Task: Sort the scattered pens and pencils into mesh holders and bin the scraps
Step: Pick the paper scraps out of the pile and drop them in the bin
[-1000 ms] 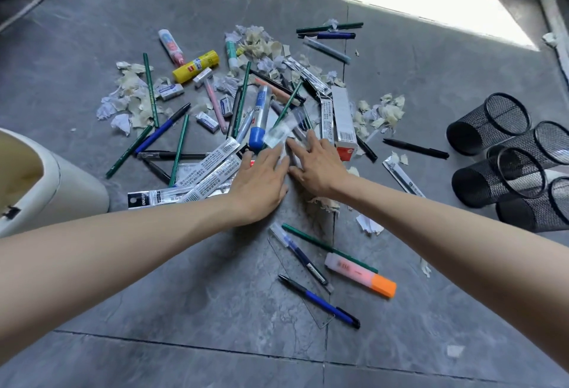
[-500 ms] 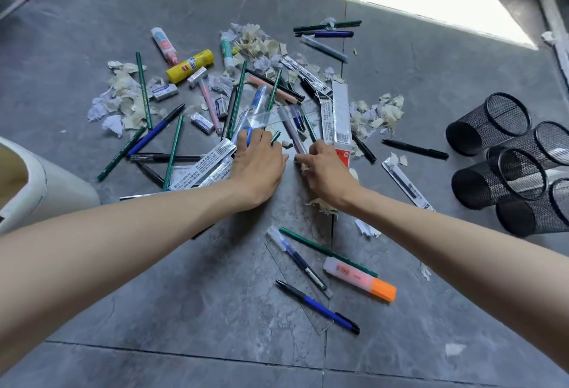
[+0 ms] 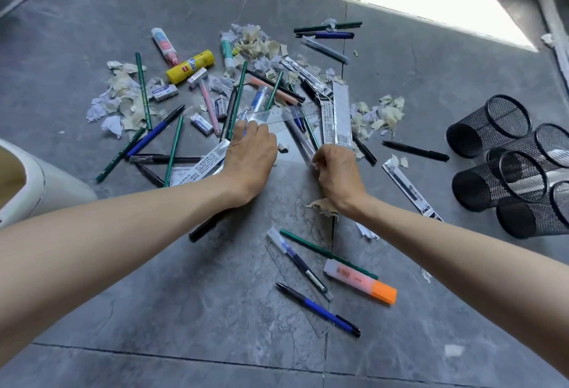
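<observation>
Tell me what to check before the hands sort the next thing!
1. Left hand grips the clear ruler: ok.
2. Right hand pinches the clear pen: ok.
3. Mesh holders standing upright: not ok, all lie on their sides.
4. White bin open on top: ok.
5. Paper scraps binned: not ok, heaps lie on the floor.
6. Holders empty inside: cannot tell.
</observation>
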Demonstrator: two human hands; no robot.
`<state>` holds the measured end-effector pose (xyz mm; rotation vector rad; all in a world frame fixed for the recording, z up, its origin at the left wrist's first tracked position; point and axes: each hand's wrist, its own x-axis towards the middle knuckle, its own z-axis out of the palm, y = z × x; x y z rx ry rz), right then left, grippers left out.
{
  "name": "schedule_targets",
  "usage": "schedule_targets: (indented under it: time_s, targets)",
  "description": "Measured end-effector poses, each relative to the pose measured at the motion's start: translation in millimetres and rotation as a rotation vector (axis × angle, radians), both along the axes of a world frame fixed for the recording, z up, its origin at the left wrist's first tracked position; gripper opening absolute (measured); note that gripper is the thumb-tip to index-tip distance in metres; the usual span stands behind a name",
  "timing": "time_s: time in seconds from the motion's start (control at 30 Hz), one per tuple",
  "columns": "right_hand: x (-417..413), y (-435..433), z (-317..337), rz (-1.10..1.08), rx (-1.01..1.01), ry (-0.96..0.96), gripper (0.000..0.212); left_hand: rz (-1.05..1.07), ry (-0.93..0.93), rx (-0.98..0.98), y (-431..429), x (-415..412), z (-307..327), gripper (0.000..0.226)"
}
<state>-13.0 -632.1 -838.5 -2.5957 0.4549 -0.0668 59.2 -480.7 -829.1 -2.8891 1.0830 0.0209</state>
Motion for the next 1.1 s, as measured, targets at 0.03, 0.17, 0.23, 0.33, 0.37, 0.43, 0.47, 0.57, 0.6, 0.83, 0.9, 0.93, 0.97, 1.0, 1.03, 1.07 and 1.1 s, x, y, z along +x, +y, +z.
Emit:
schedule_targets:
  time_s: [0.03, 0.17, 0.23, 0.33, 0.37, 0.43, 0.47, 0.57, 0.6, 0.83, 0.9, 0.93, 0.97, 1.0, 1.03, 1.07, 1.1]
  targets:
    - [-1.8, -0.5, 0.4, -0.031, 0.005, -0.013, 0.019, 0.005, 0.014, -0.027, 1.2, 0.5, -1.3, 0.032]
    - [-3.2, -2.7, 5.7, -0.082, -0.027, -0.019, 0.019, 0.020, 0.032, -0.075, 5.3, 3.1, -9.0, 0.035]
    - [-0.7, -2.0, 7.4, -0.027, -0.035, -0.027, 0.017, 0.022, 0.021, -0.076, 5.5, 3.7, -12.5, 0.035]
    - [6.2, 6.4, 7.1, 0.121, -0.022, 0.049, 0.028, 0.019, 0.010, -0.052, 6.2, 2.9, -16.8, 0.039]
    - [9.8, 10.4, 6.6, 0.172, -0.041, 0.092, 0.036, 0.022, 0.020, -0.042, 7.0, 2.8, -18.5, 0.042]
    - [17.8, 17.3, 6.5, 0.252, -0.089, 0.171, 0.050, 0.039, 0.058, -0.013, 7.8, 2.6, -20.8, 0.051]
    - [22.0, 19.7, 5.5, 0.289, -0.114, 0.199, 0.054, 0.047, 0.077, 0.002, 8.3, 3.0, -21.0, 0.054]
    - [28.9, 22.9, 2.8, 0.387, -0.218, 0.236, 0.045, 0.043, 0.099, 0.010, 9.4, 2.8, -18.0, 0.053]
    - [29.1, 23.3, 1.6, 0.396, -0.232, 0.230, 0.037, 0.038, 0.101, 0.003, 10.2, 1.8, -16.9, 0.051]
    - [1.4, 14.7, -3.8, 0.302, -0.143, 0.166, 0.017, -0.127, 0.145, -0.017, 20.9, -18.4, -16.8, 0.055]
    - [-11.6, 12.3, -2.8, 0.312, -0.135, 0.169, 0.017, -0.222, 0.200, -0.077, 22.1, -27.6, -14.2, 0.056]
    - [-17.3, 10.9, -2.0, 0.314, -0.129, 0.172, 0.016, -0.264, 0.221, -0.112, 22.3, -31.8, -14.6, 0.056]
    - [-22.2, 9.2, -1.1, 0.307, -0.132, 0.179, 0.015, -0.281, 0.239, -0.148, 21.8, -34.6, -16.0, 0.056]
    - [-26.0, 7.5, -0.1, 0.296, -0.147, 0.182, 0.016, -0.262, 0.260, -0.174, 20.5, -35.3, -18.6, 0.057]
    - [-28.7, 5.9, 1.4, 0.283, -0.168, 0.181, 0.018, -0.212, 0.277, -0.185, 18.6, -34.0, -20.8, 0.059]
    - [-30.3, 3.9, 2.5, 0.279, -0.185, 0.173, 0.020, -0.145, 0.294, -0.182, 15.4, -30.5, -22.9, 0.059]
    - [-31.0, 2.0, 4.0, 0.285, -0.198, 0.165, 0.021, -0.078, 0.313, -0.163, 10.9, -24.9, -24.1, 0.059]
